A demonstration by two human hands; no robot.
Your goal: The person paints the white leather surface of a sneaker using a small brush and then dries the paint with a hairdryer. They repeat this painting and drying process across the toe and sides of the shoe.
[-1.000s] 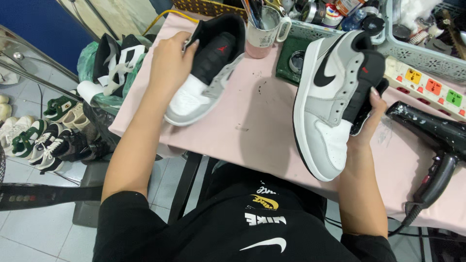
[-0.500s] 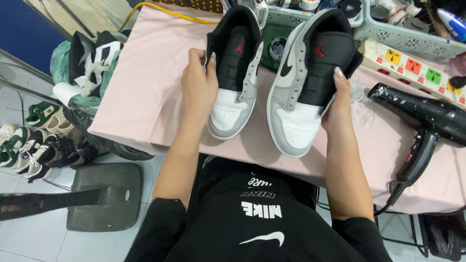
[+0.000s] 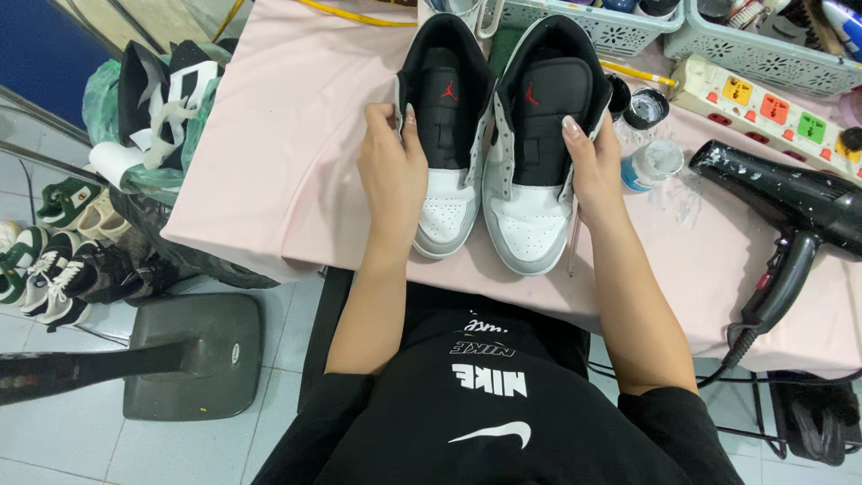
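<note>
The left hand grips the left sneaker, the right hand grips the right sneaker; the 2 shoes apparently touch between the fingers, above the pink worktop.

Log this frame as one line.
left hand: grips left grey-white-black leather sneaker | right hand: grips matching right sneaker | sneakers: side by side, toes toward person, above pink-covered table

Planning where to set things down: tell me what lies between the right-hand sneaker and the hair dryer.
In the head view, a clear plastic bottle lies between the right sneaker and the black hair dryer.
</note>
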